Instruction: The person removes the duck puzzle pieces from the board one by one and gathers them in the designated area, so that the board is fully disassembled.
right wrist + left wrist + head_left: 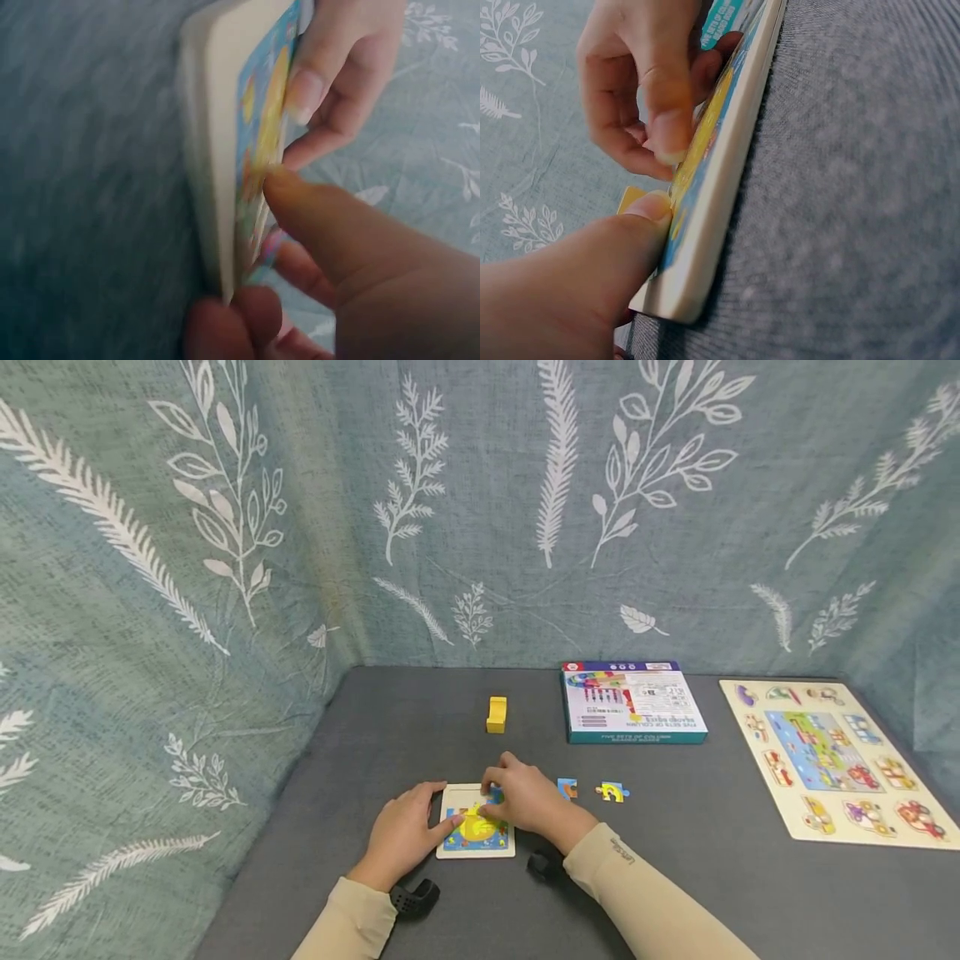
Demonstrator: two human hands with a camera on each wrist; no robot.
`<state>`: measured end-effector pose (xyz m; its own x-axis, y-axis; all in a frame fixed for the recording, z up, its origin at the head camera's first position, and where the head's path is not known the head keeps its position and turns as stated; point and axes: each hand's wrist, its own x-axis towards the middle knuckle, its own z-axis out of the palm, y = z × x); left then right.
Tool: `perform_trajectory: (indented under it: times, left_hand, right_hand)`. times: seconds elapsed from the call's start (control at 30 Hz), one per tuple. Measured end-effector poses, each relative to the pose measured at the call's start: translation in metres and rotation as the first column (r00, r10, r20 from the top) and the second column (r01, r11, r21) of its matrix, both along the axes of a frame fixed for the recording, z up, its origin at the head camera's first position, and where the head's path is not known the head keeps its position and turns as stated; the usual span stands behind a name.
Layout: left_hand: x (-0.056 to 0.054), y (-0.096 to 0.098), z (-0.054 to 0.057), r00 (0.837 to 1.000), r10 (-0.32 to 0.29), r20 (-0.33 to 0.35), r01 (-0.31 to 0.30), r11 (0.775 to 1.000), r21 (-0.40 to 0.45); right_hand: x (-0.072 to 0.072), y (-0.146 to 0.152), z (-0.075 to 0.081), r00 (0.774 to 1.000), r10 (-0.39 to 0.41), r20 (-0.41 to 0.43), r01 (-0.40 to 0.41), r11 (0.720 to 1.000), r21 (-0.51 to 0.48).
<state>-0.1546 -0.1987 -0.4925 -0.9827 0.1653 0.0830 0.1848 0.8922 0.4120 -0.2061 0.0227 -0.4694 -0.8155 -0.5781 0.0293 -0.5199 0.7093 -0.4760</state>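
1. Puzzle tray (476, 854), pale-rimmed and picturing a yellow figure on blue, lies on the grey table (315, 852) between the two hands, its far left part showing pale and bare

2. Left hand (405, 827) is at the tray's left side: its thumb presses on the picture, with the other fingers along the outer edge, so thumb and fingers are clamped on the tray

3. Right hand (525, 797) reaches over the tray's far right part, fingers bent and thumb touching the picture; a teal-and-pink edge shows among these fingers in the right wrist view, too blurred for me to tell whether they pinch a piece

4. Right of the tray, just past the right hand, lie two loose pieces: a blue-and-orange piece (567, 788) nearer to it and a yellow-and-blue piece (612, 792) farther out

5. Beyond the tray stands a yellow block (497, 714); beyond and to its right lies a flat printed box (634, 703)

6. Well to the right of the tray lies a larger picture board (791, 810) with figures around a central scene

7. Leaf-patterned cloth (517, 485) hangs behind the tray and to its left
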Motion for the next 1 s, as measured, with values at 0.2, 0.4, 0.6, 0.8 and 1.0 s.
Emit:
perform_trajectory:
  times: [0.2,0.4,0.6,0.8,1.0]
  left_hand:
    - [-0.001,0.004,0.000,1.000,0.007,0.001,-0.007,1.000,0.001]
    - [-0.001,0.003,0.000,1.000,0.014,-0.015,-0.014,1.000,-0.012]
    - [0.000,0.004,-0.001,1.000,0.024,-0.004,-0.024,0.999,-0.022]
    - [0.001,0.005,0.001,1.000,0.016,-0.008,-0.016,1.000,0.005]
    - [0.001,0.002,0.001,1.000,0.006,-0.009,-0.006,1.000,0.009]
  right_hand:
    - [0.001,0.007,-0.001,1.000,0.003,0.011,-0.002,0.998,-0.062]
    - [0.001,0.014,-0.003,0.999,-0.017,-0.032,0.011,0.986,-0.168]
    - [0.001,0.045,0.019,0.993,-0.060,-0.104,0.040,0.982,-0.185]
    - [0.002,0.123,0.031,0.984,-0.171,-0.043,0.158,0.963,-0.220]
    - [0.009,0.188,0.019,0.958,-0.278,-0.068,0.267,0.954,-0.139]
